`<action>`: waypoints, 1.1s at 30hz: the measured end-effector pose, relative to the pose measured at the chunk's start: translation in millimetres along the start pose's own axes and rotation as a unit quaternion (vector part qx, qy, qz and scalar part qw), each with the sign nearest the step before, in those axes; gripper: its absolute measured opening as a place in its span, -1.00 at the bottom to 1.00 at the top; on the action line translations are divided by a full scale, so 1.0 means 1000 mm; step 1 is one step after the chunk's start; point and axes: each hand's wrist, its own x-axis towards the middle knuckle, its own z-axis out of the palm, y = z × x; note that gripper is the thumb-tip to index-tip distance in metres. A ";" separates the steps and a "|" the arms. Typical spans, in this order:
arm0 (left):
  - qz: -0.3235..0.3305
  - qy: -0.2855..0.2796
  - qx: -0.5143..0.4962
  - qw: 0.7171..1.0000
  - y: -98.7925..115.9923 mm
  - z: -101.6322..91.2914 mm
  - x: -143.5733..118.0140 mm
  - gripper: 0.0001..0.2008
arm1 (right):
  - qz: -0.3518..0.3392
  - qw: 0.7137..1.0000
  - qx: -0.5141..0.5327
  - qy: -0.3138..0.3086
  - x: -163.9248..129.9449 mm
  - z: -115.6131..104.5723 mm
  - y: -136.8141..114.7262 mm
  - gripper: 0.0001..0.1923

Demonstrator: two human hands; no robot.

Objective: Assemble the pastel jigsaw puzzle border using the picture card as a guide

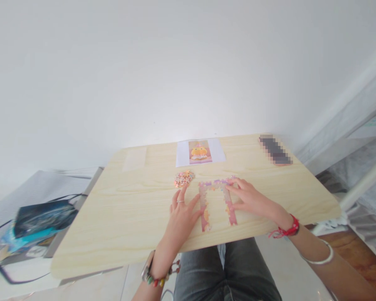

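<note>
A partly joined jigsaw frame [217, 200] in pink and purple lies on the light wooden table [128, 209], shaped like an arch with two legs running toward me. My left hand [182, 213] rests flat beside its left leg, fingers spread, thumb touching the strip. My right hand [249, 197] lies on the top right corner and right leg, fingertips pressing on the pieces. A small heap of loose puzzle pieces [184, 178] sits just beyond my left fingertips. A printed reference picture [200, 151] on white paper lies at the table's far edge.
A phone [275, 149] lies at the far right of the table. A transparent sheet [134, 159] lies at the far left. A dark bag [44, 215] with cables sits left of the table. A white wall stands behind; a metal frame and fabric are at right.
</note>
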 end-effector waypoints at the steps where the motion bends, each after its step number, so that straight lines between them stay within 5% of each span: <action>1: -0.005 0.001 0.000 1.000 0.001 0.000 0.001 -0.65 | -0.002 1.000 -0.003 0.000 0.001 -0.001 0.001 -0.48; 13: -0.031 -0.009 0.000 0.999 0.005 0.001 0.014 -0.65 | -0.010 1.000 0.018 0.006 0.012 -0.004 0.010 -0.45; 18: -0.010 0.021 0.009 1.000 -0.001 -0.008 0.020 -0.66 | 0.026 0.996 0.038 0.082 0.013 -0.012 0.030 -0.57; 22: 0.019 0.030 0.024 0.999 -0.008 -0.018 0.050 -0.69 | 0.034 0.993 0.022 0.109 0.018 -0.012 0.048 -0.68; 28: 0.059 -0.057 0.049 0.995 -0.011 -0.018 0.100 -0.75 | 0.005 0.996 0.025 0.083 0.034 -0.006 0.057 -0.84; 33: 0.073 -0.110 0.059 0.989 -0.013 -0.011 0.107 -0.77 | 0.006 0.995 0.036 0.091 0.041 -0.007 0.068 -0.88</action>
